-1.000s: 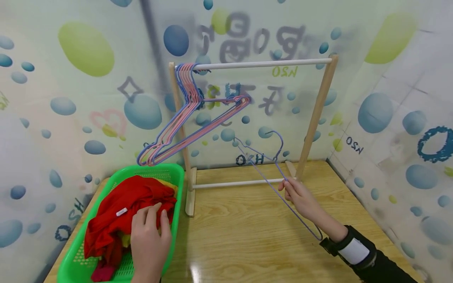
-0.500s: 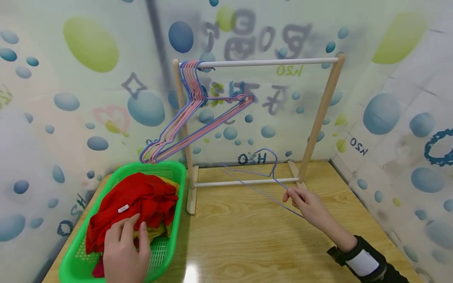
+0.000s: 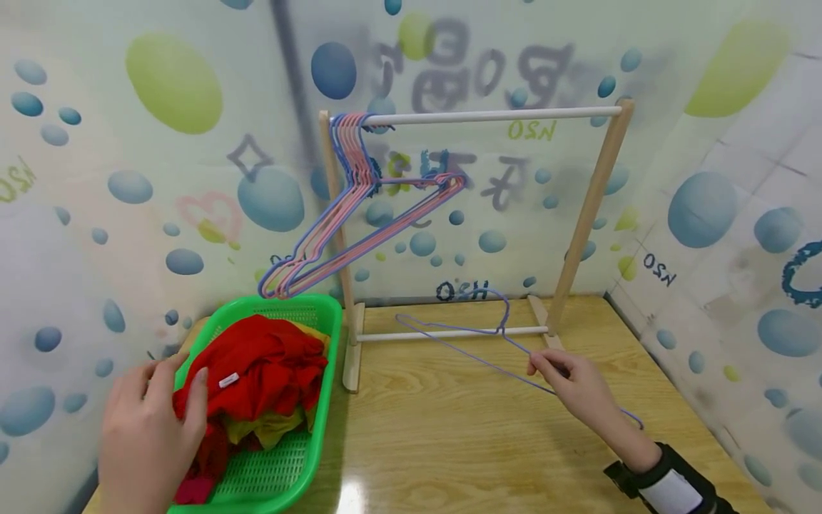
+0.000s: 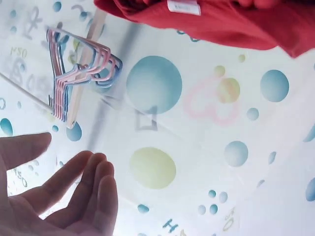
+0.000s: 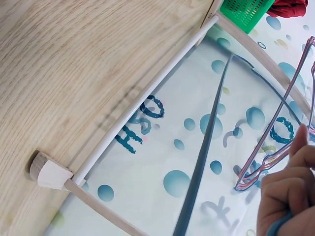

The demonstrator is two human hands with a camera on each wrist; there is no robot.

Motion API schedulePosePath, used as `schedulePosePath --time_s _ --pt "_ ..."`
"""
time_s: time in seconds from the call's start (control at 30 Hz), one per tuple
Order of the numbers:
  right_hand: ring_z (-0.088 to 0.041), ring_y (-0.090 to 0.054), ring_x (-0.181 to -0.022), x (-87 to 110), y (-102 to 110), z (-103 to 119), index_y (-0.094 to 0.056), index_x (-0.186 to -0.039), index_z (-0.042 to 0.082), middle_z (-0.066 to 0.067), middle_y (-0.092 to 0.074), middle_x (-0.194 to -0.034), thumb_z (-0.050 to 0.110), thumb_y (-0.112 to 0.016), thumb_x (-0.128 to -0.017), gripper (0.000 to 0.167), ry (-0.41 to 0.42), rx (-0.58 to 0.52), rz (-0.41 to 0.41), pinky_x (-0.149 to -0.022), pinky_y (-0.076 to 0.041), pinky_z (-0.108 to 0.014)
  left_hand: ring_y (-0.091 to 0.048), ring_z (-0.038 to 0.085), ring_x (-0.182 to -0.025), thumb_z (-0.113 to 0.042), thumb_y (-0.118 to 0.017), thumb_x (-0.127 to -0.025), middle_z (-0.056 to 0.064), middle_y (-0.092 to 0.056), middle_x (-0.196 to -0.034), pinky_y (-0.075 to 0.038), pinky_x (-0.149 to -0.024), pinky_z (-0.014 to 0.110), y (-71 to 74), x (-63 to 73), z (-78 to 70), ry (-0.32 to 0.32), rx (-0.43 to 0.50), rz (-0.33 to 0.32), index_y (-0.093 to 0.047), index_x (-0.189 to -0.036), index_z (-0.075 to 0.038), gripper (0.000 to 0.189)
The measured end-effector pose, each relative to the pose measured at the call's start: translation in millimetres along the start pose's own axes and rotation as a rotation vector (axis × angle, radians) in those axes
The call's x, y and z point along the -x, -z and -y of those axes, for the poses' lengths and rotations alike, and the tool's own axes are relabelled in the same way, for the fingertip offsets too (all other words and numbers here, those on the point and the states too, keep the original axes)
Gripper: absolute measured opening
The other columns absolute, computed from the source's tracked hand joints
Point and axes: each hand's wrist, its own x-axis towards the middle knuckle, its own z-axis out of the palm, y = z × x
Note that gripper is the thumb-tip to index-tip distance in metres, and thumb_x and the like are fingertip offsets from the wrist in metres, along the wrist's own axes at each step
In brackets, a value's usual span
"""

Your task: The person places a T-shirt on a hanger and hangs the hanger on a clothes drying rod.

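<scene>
A blue-purple clothes hanger is pinched between the thumb and fingers of my right hand, tilted above the table in front of the rack. Its long bar crosses the right wrist view. Over the left rim of the green basket, my left hand has loosely bent fingers, beside a red garment with a white tag. In the left wrist view nothing lies between that hand's thumb and fingers. Some yellow cloth shows under the red garment.
A wooden rack with a white top rail stands at the back of the table. Several pink and blue hangers hang bunched at its left end. Patterned wall sheets close off the back and sides.
My left hand has moved left from over the red garment to the basket's left side. My right hand has lowered slightly, and the hanger has turned closer to level, still in its grip.
</scene>
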Motion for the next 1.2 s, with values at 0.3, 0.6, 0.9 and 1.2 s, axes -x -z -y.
schedulePosePath --time_s 0.3,0.6,0.9,1.2 --pt "-0.002 -0.029 -0.043 5.6 3 -5 -0.068 -0.079 0.014 0.012 -0.037 -0.053 0.016 -0.06 -0.103 0.025 0.028 -0.019 -0.088 -0.04 -0.03 -0.026 -0.057 0.044 -0.097 -0.011 -0.092 -0.068 0.026 -0.064 -0.105 -0.048 -0.075 0.052 -19.7 -37.6 27.5 -0.067 0.106 0.316 -0.066 -0.117 0.005 0.058" --pt "-0.001 -0.031 -0.047 10.6 3 -11 -0.066 -0.075 0.016 0.011 -0.04 -0.055 0.013 -0.062 -0.101 0.026 0.039 -0.023 -0.085 -0.042 -0.032 -0.026 -0.051 0.053 -0.119 -0.031 -0.091 -0.072 0.036 -0.055 -0.131 -0.048 -0.094 0.066 -53.5 -48.1 46.2 -0.036 0.114 0.76 -0.05 -0.138 0.011 0.088" --pt "-0.003 -0.03 -0.043 15.3 6 -13 -0.067 -0.074 0.018 0.01 -0.039 -0.053 0.015 -0.062 -0.101 0.027 -0.006 -0.012 -0.084 -0.041 -0.032 -0.027 -0.053 0.06 -0.113 -0.036 -0.095 -0.065 0.045 -0.053 -0.125 -0.049 -0.088 0.067 -78.2 -38.5 70.5 -0.04 0.049 0.862 -0.033 -0.149 0.011 0.114" --pt "-0.006 -0.032 -0.045 14.9 8 -15 -0.066 -0.074 0.015 0.008 -0.044 -0.057 0.015 -0.062 -0.101 0.027 -0.024 -0.027 -0.1 -0.042 -0.032 -0.028 -0.064 0.052 -0.1 -0.024 -0.091 -0.071 0.038 -0.064 -0.112 -0.054 -0.083 0.058 -88.6 -25.9 81.3 0.009 0.109 0.889 -0.045 -0.135 0.018 0.089"
